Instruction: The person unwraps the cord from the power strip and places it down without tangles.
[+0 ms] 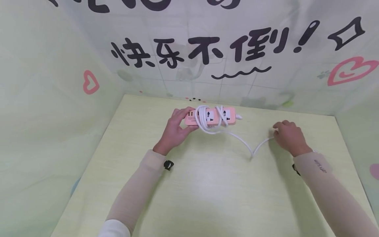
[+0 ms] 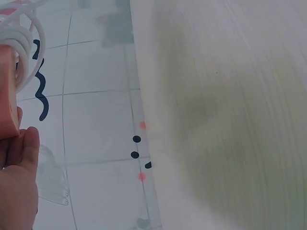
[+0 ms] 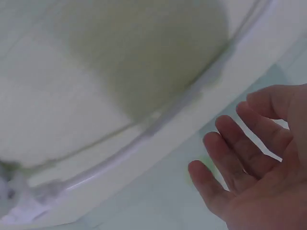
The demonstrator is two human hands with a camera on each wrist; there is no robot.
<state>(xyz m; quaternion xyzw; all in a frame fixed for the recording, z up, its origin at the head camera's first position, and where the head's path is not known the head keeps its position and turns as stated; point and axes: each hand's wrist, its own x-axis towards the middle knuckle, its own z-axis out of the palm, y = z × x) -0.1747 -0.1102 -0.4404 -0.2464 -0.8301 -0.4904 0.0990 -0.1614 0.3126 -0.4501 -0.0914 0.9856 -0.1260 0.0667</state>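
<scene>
**Partly wrapped: the cord [image 1: 239, 137] loops round the power strip [image 1: 210, 116], with one length slack**

The left hand [image 1: 174, 132] has firm hold of the power strip by its left end, thumb along the lower edge and fingers curled over the top and behind. The right hand [image 1: 290, 137] is well apart from the strip; in its wrist view the fingers are loosely bent and spread, with gaps between some of them, and nothing shows in the palm. The cord runs past that hand there without appearing to be gripped, though from the head view it goes out of sight at the fingers.

The work looks about midway, as a judgement. Several turns lie bunched round the left half of the strip, and a few more cross near its right end. What is left is the slack stretch, which leaves the loops, dips in a V and rises to the right hand. Whether the cord is going on or coming off, these pictures do not settle.

The strip itself is over the far part of the counter [image 1: 213, 194], seemingly raised off it, sockets turned toward the head camera. Behind the counter's far edge hangs a printed backdrop [image 1: 189, 24] with dark lettering.
</scene>
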